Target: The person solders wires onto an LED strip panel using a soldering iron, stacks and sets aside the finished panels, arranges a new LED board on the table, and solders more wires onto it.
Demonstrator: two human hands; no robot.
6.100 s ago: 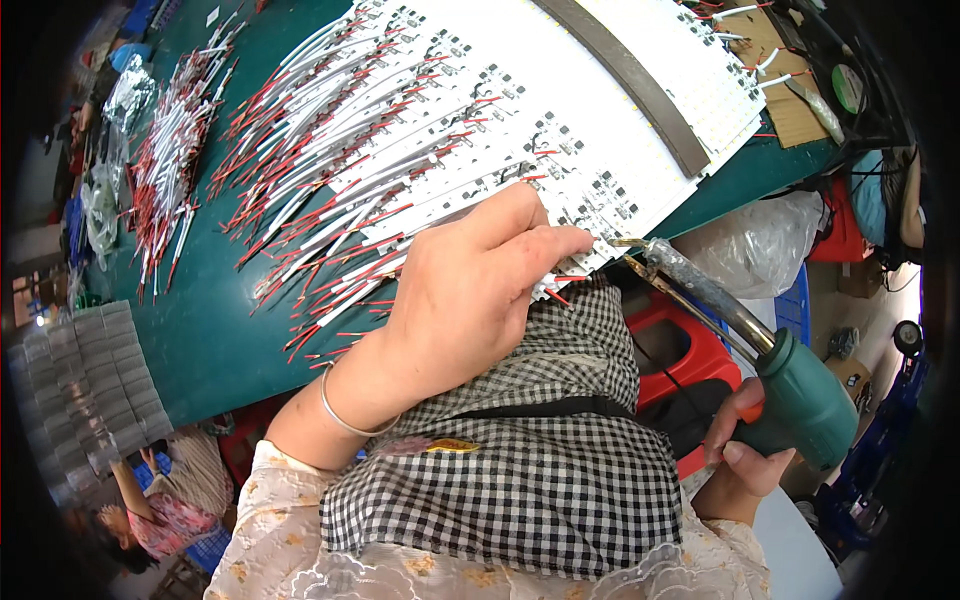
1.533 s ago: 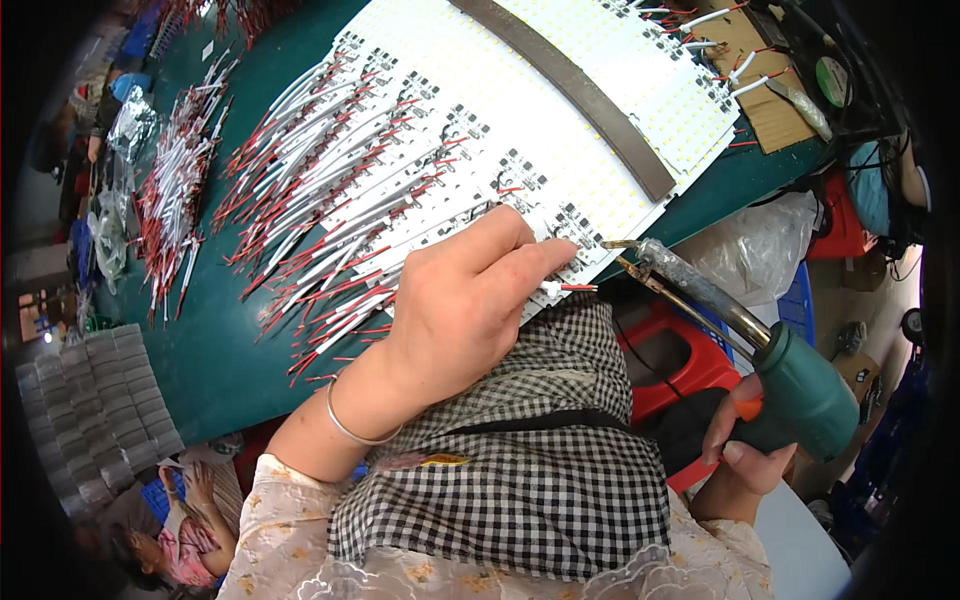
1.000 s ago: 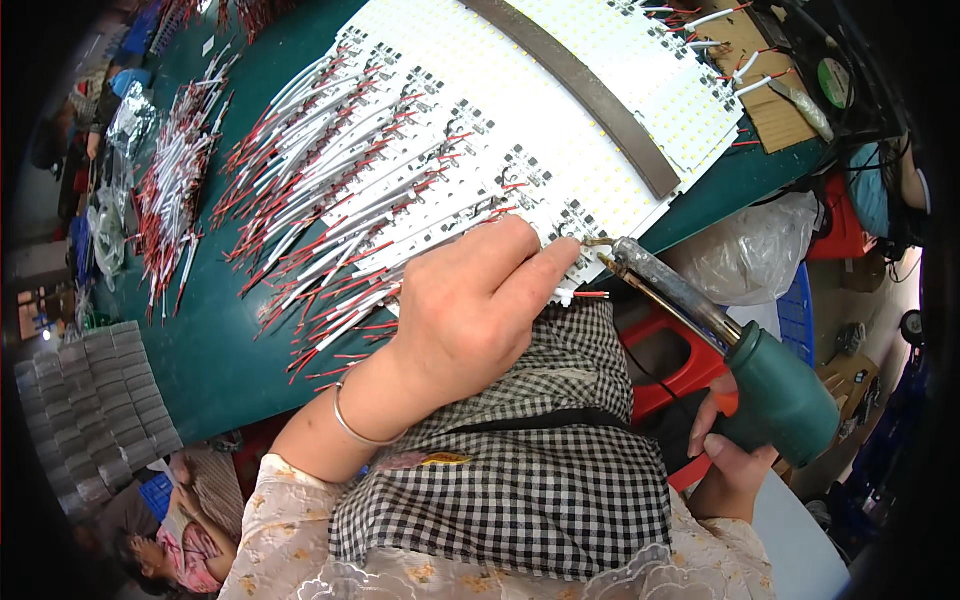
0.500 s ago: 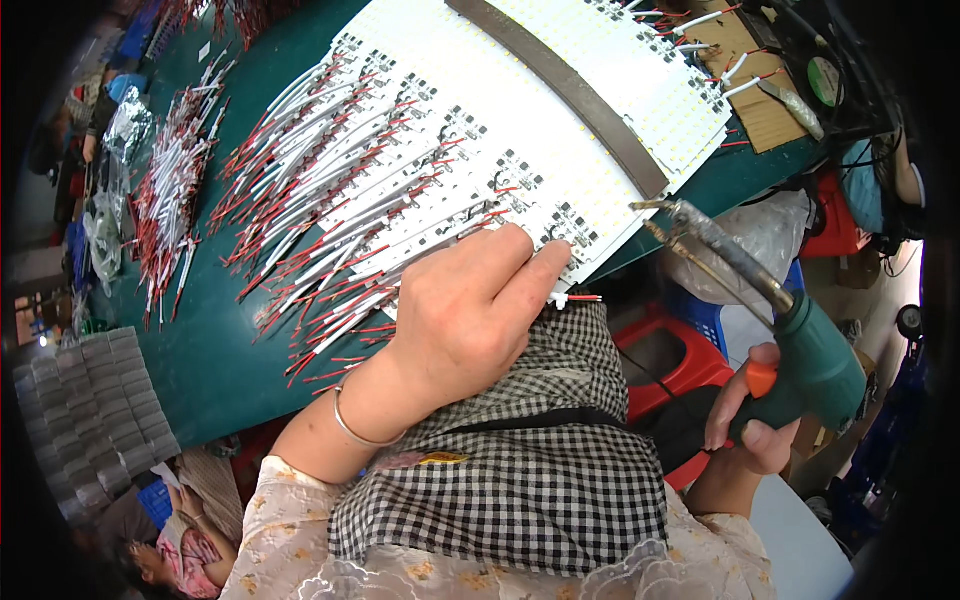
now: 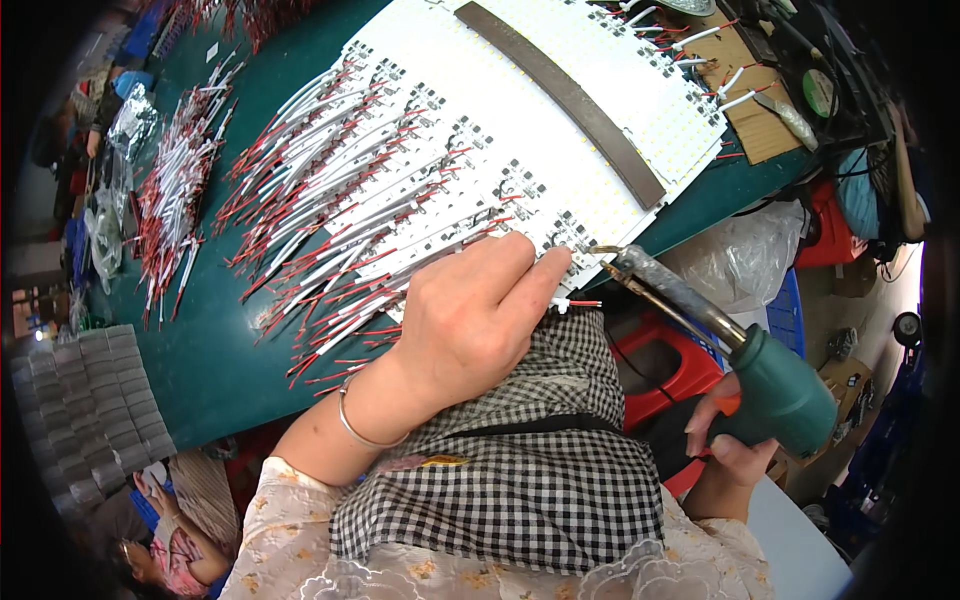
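Green soldering gun [image 5: 785, 395] is gripped by the right hand [image 5: 738, 440]; the left hand [image 5: 470, 320] presses its fingers [image 5: 542, 285] together over white boards [image 5: 480, 90], hold hidden.

- LED boards [image 5: 450, 75] lie overlapped on the worktable [image 5: 205, 385], a flat strip [image 5: 562, 84] across them.
- Wire leads [image 5: 330, 195] reach from the boards' left side over the tabletop; farther left, apart, lies a pile of loose wires [image 5: 182, 180].
- A cardboard piece [image 5: 768, 132] lies right of the boards.
- The left hand [image 5: 465, 320] is over the boards' near corner, the tip of the soldering iron [image 5: 785, 390] just right of its fingertips.
- The right hand [image 5: 735, 445] is around the iron's handle.
- A plastic bag [image 5: 745, 265] and a stool [image 5: 660, 385] are right of the table's near edge.
- Stacked packs [image 5: 95, 400] are at far left.
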